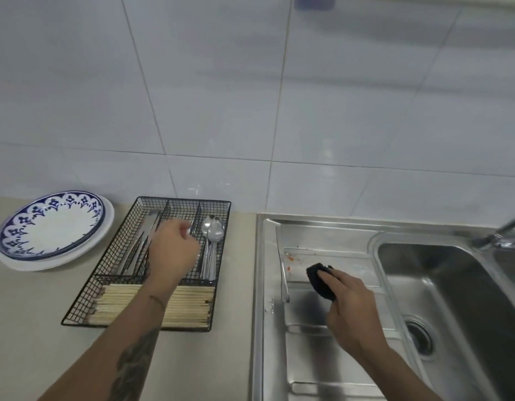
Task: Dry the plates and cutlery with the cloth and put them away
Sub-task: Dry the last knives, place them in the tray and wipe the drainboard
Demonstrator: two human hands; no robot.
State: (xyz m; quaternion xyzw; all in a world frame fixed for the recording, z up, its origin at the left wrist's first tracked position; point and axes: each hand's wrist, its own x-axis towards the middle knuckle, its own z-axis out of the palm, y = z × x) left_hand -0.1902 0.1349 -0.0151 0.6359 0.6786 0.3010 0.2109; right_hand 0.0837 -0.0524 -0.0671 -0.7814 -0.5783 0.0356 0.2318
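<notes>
My left hand [172, 250] hovers over the middle section of a black wire cutlery tray [221, 273] on the counter, fingers curled; a glint of metal shows at its fingertips, but it is too blurred to tell what they pinch. Spoons [214, 235] lie in the tray's right section, knives or forks [135, 250] in the left, chopsticks [187, 309] across the front. My right hand [351, 308] grips a dark cloth [318, 280] above the steel draining board [323, 357]. One utensil [283, 270] lies on that board. Two stacked plates [52, 230], the top one blue-patterned, sit at the far left.
A steel sink basin [453, 299] with a drain lies to the right, and a tap [502, 233] reaches in from the far right. Small red specks mark the draining board near the utensil. A white tiled wall rises behind the beige counter [25, 328].
</notes>
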